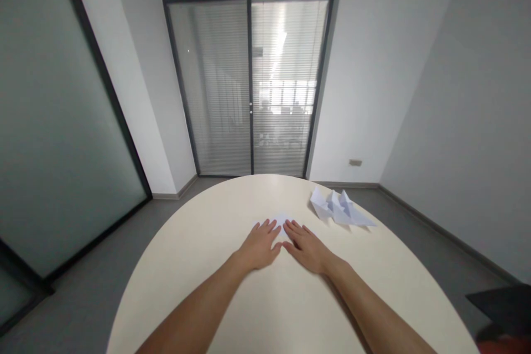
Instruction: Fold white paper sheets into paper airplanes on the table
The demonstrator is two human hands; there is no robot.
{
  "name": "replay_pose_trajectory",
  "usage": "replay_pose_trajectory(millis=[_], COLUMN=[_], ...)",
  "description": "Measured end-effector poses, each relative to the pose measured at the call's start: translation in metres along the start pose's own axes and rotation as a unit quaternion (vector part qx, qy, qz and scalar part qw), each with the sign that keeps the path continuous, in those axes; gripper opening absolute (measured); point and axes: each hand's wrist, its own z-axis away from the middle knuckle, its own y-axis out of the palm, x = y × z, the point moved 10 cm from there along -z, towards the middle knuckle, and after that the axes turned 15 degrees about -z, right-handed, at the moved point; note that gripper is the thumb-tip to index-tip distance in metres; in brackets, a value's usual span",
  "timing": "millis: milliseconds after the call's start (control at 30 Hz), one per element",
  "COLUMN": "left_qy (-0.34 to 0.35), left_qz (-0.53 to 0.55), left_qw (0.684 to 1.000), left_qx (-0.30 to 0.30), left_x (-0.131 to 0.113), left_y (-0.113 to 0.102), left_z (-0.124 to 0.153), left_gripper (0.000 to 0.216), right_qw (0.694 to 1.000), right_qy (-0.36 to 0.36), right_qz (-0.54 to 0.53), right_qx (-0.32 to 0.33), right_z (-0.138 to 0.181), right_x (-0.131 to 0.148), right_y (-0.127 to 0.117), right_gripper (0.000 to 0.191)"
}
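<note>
On the round desk [186, 243], far right, folded paper boats [341, 211] look finished; left hand [261, 245] and right hand [307, 246] lie flat, fingers slightly spread, over white paper [281, 218] seemingly only partly folded.

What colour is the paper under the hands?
The paper is pale bluish white, seen in the head view.

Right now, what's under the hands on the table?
White paper shows between and just beyond the left hand and right hand. The part they cover can't be seen, so its full outline is unclear.
</note>
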Motion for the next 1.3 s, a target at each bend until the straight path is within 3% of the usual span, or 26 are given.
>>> replay_pose_trajectory(millis=[300, 633, 1300], left_qy=[-0.007, -0.034, -0.035], left_qz=[-0.01, -0.01, -0.044], left_qw=[0.999, 0.998, 0.997], left_qx=[-0.03, -0.056, -0.053], left_x=[0.001, 0.011, 0.008], left_y=[-0.005, -0.014, -0.016], left_z=[-0.001, -0.004, -0.003], left_gripper=[0.048, 0.03, 0.033], right_qw=[0.99, 0.995, 0.996], right_qy=[0.12, 0.082, 0.068], right_qz=[0.049, 0.026, 0.007], right_qx=[-0.049, -0.051, -0.055], right_z=[0.005, 0.006, 0.008], right_x=[-0.023, -0.015, -0.008], right_y=[-0.01, -0.015, -0.019], right_gripper=[0.086, 0.081, 0.065])
